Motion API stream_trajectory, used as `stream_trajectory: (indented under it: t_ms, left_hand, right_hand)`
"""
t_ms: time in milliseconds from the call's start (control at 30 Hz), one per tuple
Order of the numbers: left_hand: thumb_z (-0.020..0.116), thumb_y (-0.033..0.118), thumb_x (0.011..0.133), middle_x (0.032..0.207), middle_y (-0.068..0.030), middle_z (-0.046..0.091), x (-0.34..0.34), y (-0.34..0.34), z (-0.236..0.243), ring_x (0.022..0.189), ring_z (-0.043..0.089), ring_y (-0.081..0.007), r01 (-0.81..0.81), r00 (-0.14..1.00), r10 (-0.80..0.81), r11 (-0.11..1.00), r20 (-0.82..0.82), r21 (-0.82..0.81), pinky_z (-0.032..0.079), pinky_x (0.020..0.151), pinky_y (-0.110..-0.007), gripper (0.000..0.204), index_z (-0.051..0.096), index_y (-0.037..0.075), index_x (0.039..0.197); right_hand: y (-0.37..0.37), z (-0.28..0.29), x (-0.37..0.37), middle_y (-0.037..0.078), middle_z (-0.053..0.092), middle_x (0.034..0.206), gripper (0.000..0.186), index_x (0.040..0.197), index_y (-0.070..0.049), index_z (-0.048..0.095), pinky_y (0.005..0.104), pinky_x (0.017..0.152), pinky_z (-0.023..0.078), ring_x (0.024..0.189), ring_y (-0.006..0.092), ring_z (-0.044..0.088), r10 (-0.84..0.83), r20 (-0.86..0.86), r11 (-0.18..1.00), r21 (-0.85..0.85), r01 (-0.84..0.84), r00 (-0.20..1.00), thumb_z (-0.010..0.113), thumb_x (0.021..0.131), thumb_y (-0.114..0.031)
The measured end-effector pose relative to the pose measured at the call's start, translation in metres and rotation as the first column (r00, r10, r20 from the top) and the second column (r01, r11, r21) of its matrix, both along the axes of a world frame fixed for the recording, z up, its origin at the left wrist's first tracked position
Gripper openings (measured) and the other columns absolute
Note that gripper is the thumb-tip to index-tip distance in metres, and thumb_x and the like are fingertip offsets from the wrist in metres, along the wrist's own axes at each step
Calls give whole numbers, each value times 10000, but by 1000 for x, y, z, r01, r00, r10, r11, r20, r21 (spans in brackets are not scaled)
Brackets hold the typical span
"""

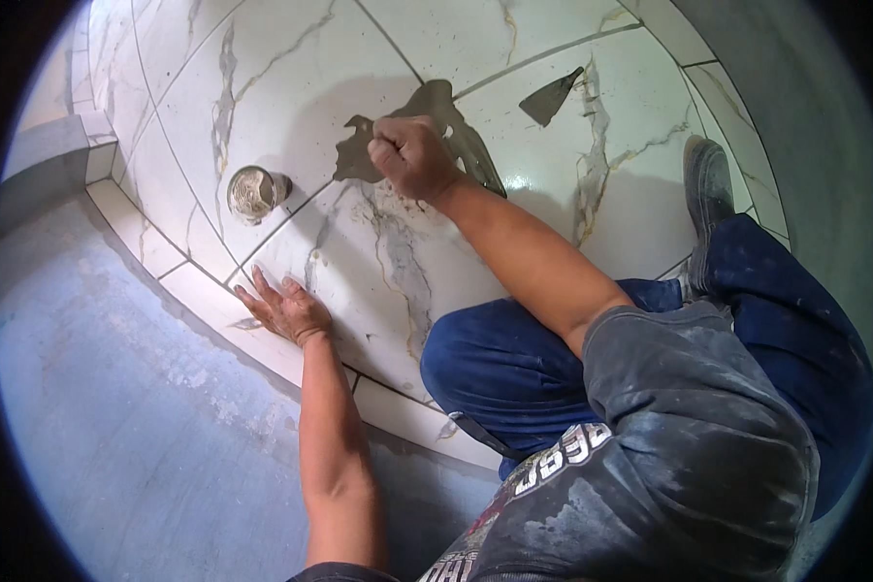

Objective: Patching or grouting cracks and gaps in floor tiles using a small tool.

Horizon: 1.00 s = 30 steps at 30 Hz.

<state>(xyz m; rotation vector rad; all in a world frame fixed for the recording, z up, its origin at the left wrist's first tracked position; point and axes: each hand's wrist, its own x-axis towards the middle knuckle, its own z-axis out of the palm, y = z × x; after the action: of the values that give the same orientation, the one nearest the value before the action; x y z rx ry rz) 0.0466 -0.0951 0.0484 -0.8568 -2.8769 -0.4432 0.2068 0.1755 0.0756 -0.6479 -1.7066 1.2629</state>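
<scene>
My left hand (283, 308) rests with spread fingers on the white marble-patterned tile (369, 320), near the raised edge. Above it stands a small cylindrical container (255, 194) with pale, crusted grey material on top. My right hand (409, 157) is closed in a fist over a patch of dark grey wet paste (354, 155), which spreads across the tile joints; what the fingers hold, if anything, is hidden. A dark triangular flat piece (548, 97) lies on the tile to the upper right.
A tiled border strip (145, 233) runs along the left, beside a blue-grey painted surface (107, 359). A curved-looking grey wall (815, 155) bounds the right. My folded legs (495, 369) and shoe (708, 194) occupy the lower right of the tiled floor.
</scene>
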Motion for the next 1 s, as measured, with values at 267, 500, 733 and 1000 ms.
stream_trajectory:
  t_ms: [267, 500, 733, 1000]
  left_hand:
    - [460, 414, 886, 1573, -241, 186, 1, 14, 3, 1455, 204, -397, -17, 1000, 17, 1000, 19, 12, 163, 1168, -519, 613, 420, 199, 1459]
    - [479, 371, 878, 1573, -222, 199, 2, -9, 10, 1448, 220, -388, -33, 999, 34, 997, 22, -72, 180, 1164, -526, 622, 413, 191, 1470]
    - [470, 378, 882, 1571, -234, 195, 4, 5, 4, 1436, 233, -409, -1, 1000, 1, 1000, 11, 22, 201, 1154, -524, 605, 428, 196, 1458]
    - [469, 376, 875, 1573, -239, 185, 3, 4, 2, 1453, 208, -397, -39, 999, 39, 999, 16, -30, 161, 1168, -524, 624, 399, 216, 1475]
  right_hand:
    - [-11, 16, 2, 140, 402, 535, 270, 622, -2, 443, 370, 489, 359, 472, 244, 410, 16, -53, 1000, -6, -17, 998, 534, 831, -146]
    - [-7, 30, -3, 121, 406, 528, 284, 619, 0, 444, 367, 495, 366, 477, 243, 394, 60, -97, 997, -34, -64, 993, 523, 843, -156]
    - [-11, 2, 1, 142, 410, 542, 297, 620, -7, 449, 378, 493, 370, 484, 256, 426, -9, -39, 994, -108, 5, 999, 543, 840, -183]
    - [-9, 8, -3, 203, 543, 600, 285, 626, -4, 498, 415, 557, 458, 554, 355, 574, 18, 10, 995, -103, -17, 1000, 538, 822, -208]
